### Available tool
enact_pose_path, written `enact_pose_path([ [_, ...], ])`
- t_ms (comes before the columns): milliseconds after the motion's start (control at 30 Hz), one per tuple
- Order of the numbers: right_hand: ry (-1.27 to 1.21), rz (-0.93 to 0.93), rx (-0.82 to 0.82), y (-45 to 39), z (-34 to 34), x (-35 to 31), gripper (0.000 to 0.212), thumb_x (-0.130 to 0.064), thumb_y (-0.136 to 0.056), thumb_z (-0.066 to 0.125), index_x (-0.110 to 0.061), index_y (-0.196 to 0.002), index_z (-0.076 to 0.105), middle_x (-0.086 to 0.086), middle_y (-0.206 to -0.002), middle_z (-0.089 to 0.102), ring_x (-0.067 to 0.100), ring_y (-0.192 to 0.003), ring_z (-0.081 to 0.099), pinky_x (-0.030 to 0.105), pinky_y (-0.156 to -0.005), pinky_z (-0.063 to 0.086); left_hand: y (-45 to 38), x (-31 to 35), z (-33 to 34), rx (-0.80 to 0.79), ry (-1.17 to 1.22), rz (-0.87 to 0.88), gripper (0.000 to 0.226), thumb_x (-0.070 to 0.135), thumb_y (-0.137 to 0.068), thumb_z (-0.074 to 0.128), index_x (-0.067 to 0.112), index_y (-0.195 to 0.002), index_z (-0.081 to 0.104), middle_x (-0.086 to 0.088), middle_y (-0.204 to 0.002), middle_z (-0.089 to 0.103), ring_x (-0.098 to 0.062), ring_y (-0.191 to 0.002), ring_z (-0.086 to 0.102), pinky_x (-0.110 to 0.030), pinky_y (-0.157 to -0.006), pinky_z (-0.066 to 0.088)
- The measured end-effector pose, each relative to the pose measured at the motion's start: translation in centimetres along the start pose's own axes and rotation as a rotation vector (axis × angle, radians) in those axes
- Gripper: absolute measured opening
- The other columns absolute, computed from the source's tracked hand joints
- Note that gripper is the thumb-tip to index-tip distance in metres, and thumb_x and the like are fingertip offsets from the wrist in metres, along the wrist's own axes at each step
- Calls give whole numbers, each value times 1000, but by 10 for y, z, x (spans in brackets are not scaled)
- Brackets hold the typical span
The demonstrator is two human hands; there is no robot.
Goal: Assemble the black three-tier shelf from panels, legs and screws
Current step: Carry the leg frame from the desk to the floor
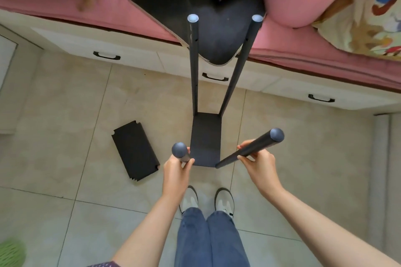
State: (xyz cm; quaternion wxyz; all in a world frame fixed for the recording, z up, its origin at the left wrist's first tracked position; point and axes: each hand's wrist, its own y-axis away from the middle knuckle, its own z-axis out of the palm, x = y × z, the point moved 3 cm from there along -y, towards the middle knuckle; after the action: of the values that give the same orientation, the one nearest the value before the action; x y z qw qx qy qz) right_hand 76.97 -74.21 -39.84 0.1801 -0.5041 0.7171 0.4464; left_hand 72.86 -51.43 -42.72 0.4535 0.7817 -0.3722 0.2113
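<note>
The left hand gripped the near left leg and the right hand gripped the near right leg, fingers curled round each. The shelf panel stood on the floor between four legs; a spare panel lay just left.
</note>
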Motion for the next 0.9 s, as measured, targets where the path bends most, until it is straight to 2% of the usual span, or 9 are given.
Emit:
enact_pose_path([
  [100, -2, 27, -17, 11, 2, 12, 22, 0, -90, 65, -19, -100, 63, -4, -94, 66, 12, -84, 62, 11, -70, 45, 4, -8, 11, -102, -6, -26, 27, 15, -99, 61, 7, -125, 60, 2, -102, 62, -12, -92, 57, -25, -83, 46],
  [233, -88, 79, -26, 30, 1, 28, 23, -5, -91, 66, -16, -110, 61, -7, -104, 64, 0, -97, 62, 4, -77, 44, 13, -27, 18, -193, -12, -74, 37, 20, -101, 58, 19, -137, 52, 12, -112, 56, -6, -95, 55, 1, -70, 38],
  [300, -75, 92, -70, 40, 2, 33, 28, -8, -91, 67, -22, -114, 58, -14, -102, 63, -11, -93, 59, 0, -74, 40, 19, -39, 21, -238, -15, -108, 40, 21, -102, 57, 21, -141, 48, 10, -120, 55, -10, -104, 55, -6, -80, 39],
  [400, -75, 109, -132, 53, 6, 40, 30, -6, -92, 65, -27, -110, 54, -18, -88, 60, -8, -75, 57, 4, -68, 42, 32, -50, 25, -264, 63, -146, 31, 17, -103, 54, 26, -132, 47, 3, -125, 56, -18, -119, 55, -26, -99, 46],
  [500, -66, 111, -166, 61, 7, 45, 26, -6, -92, 63, -28, -104, 55, -17, -80, 59, -5, -66, 54, 4, -61, 40, 42, -56, 25, -250, 66, -169, 31, 8, -102, 54, 25, -127, 47, -1, -123, 58, -17, -117, 59, -18, -94, 47],
  [633, -29, 121, -216, 69, 7, 53, 20, -11, -94, 61, -26, -107, 59, -8, -88, 65, -14, -73, 57, 3, -62, 42, 52, -59, 27, -323, 54, -127, 50, -14, -99, 35, 7, -143, 47, -13, -133, 57, -22, -121, 58, -31, -103, 50],
  [700, -7, 122, -237, 73, 9, 57, 21, -12, -95, 60, -23, -113, 60, -6, -93, 66, -9, -76, 59, 3, -64, 42, 57, -63, 27, -283, 94, -180, 40, -2, -102, 45, 7, -141, 49, -8, -126, 59, -27, -122, 58, -25, -96, 53],
  [833, -32, 137, -242, 76, 17, 56, 24, -13, -96, 58, -29, -114, 55, -6, -100, 64, -2, -86, 60, 6, -66, 45, 66, -70, 27, -200, 132, -194, 35, 18, -102, 56, 9, -135, 52, -10, -125, 61, -26, -117, 60, -45, -102, 52],
  [900, -23, 139, -250, 76, 16, 53, 26, -12, -96, 59, -30, -114, 53, -4, -103, 64, 10, -90, 61, 8, -69, 44, 70, -70, 26, -160, 134, -175, 35, 17, -99, 60, 10, -133, 53, -9, -122, 63, -25, -114, 62, -43, -100, 54],
])
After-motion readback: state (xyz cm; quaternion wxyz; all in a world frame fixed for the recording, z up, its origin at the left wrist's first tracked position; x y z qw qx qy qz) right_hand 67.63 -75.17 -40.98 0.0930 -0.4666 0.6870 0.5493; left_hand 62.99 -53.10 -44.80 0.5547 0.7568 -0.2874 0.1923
